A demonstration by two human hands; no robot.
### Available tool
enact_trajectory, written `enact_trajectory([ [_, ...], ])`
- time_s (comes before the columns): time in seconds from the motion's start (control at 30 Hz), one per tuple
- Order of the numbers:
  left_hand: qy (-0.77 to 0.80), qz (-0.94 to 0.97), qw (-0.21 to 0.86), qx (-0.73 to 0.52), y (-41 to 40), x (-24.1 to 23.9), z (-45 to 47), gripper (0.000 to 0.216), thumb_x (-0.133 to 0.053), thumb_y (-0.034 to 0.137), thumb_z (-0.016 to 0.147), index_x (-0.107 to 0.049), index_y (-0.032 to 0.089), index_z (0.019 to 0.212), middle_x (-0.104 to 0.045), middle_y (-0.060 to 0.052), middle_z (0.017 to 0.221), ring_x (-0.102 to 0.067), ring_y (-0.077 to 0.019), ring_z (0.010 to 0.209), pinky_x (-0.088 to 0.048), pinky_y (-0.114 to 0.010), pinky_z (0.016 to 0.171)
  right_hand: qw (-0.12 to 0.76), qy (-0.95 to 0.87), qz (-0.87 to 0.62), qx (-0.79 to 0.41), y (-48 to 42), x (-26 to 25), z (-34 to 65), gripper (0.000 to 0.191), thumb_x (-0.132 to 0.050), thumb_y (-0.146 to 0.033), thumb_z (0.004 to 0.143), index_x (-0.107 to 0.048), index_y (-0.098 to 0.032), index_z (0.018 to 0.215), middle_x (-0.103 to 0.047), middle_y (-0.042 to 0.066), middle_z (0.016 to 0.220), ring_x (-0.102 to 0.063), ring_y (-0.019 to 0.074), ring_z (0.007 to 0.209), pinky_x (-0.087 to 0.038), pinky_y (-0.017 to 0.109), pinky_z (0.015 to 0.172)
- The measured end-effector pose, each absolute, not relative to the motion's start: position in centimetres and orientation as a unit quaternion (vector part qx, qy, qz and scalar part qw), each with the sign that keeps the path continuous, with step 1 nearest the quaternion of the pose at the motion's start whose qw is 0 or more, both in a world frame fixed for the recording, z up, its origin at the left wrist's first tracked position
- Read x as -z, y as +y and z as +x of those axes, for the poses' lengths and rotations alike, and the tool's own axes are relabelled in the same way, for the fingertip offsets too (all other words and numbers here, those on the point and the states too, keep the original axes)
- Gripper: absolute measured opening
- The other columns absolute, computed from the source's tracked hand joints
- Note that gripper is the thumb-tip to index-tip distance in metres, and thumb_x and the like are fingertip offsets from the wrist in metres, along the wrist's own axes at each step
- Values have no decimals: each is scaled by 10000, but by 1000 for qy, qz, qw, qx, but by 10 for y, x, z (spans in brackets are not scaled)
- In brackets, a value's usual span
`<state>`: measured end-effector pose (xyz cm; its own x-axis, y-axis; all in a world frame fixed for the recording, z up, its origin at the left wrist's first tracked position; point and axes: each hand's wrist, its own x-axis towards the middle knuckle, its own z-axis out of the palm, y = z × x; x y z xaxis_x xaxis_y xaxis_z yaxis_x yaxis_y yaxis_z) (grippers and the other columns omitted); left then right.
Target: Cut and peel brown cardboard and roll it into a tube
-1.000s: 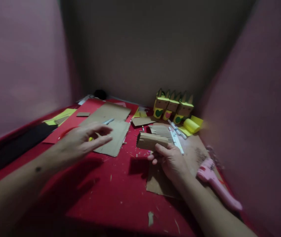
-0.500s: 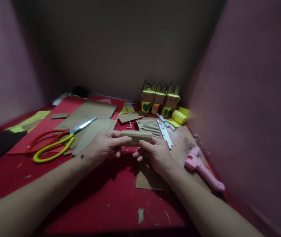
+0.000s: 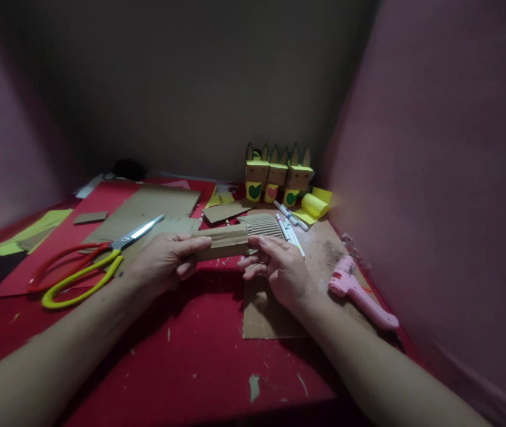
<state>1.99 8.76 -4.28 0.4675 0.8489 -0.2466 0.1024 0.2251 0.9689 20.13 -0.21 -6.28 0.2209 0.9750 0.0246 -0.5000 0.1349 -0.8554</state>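
Note:
A folded brown cardboard piece is held above the red table between both hands. My left hand pinches its left end, thumb on top. My right hand grips its right end with curled fingers. Just behind the piece lies a ribbed strip of corrugated cardboard. A flat cardboard sheet lies under my right wrist.
Red and yellow scissors lie to the left on cardboard sheets. A pink glue gun rests at the right. White markers, a yellow paper roll and three small cardboard figures stand at the back. Paper scraps litter the table.
My left hand left the scissors and came across to grip the left end of the cardboard piece. Both hands now hold it, slightly lower and nearer me.

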Motion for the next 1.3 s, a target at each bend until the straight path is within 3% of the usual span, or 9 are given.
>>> enact_trajectory([
  [0.2, 423, 585, 628, -289, 80, 44, 24, 257, -714, 361, 689, -649, 132, 592, -385, 45, 299, -320, -44, 303, -219, -166, 349, 639, -342, -416, -550, -1, 66, 201, 297, -731, -402, 706, -662, -131, 807, -628, -4, 561, -651, 137, 486, -525, 205, 416],
  [0.4, 411, 632, 588, -293, 74, 43, 22, 282, -711, 395, 720, -671, 123, 657, -418, 43, 343, -346, -49, 347, -235, -163, 366, 599, -346, -460, -557, 0, 70, 203, 214, -678, -320, 740, -671, -119, 813, -660, 32, 500, -626, 135, 415, -491, 193, 368],
  [0.53, 374, 632, 618, -280, 73, 38, 19, 291, -688, 384, 766, -661, 120, 647, -496, 16, 391, -364, -32, 353, -234, -135, 355, 625, -331, -457, -539, 0, 67, 205, 193, -712, -287, 721, -660, -116, 791, -672, 35, 517, -645, 141, 433, -511, 191, 384],
  [0.73, 306, 545, 697, -352, 78, 35, 23, 171, -665, 297, 772, -679, 127, 759, -612, -26, 511, -521, -92, 404, -402, -171, 392, 675, -289, -438, -518, 3, 65, 208, 190, -763, -259, 662, -628, -132, 703, -656, -2, 528, -634, 123, 418, -515, 175, 375],
  [0.87, 365, 547, 657, -368, 71, 32, 24, 182, -651, 326, 804, -651, 157, 737, -565, 21, 516, -466, -66, 384, -331, -151, 347, 690, -276, -442, -502, 3, 65, 207, 227, -784, -261, 621, -623, -129, 713, -664, -4, 577, -637, 130, 421, -522, 192, 369],
  [1.03, 413, 656, 537, -331, 60, 28, 24, 292, -620, 355, 832, -631, 165, 611, -431, 59, 398, -330, -47, 348, -219, -168, 343, 667, -318, -447, -504, -1, 65, 204, 221, -764, -296, 663, -650, -118, 729, -654, 7, 532, -639, 131, 426, -522, 187, 390],
  [1.17, 417, 689, 494, -328, 65, 33, 21, 366, -640, 381, 810, -602, 161, 520, -455, 41, 402, -338, -52, 358, -224, -188, 350, 657, -341, -442, -507, -2, 66, 203, 216, -745, -311, 701, -685, -113, 766, -678, 32, 552, -652, 138, 454, -527, 196, 413],
  [1.3, 402, 654, 550, -327, 72, 37, 20, 255, -655, 365, 799, -675, 161, 648, -527, 20, 456, -421, -68, 396, -301, -170, 371, 659, -342, -411, -529, -3, 63, 203, 176, -761, -253, 653, -684, -121, 739, -675, 22, 568, -661, 145, 484, -545, 220, 450],
])
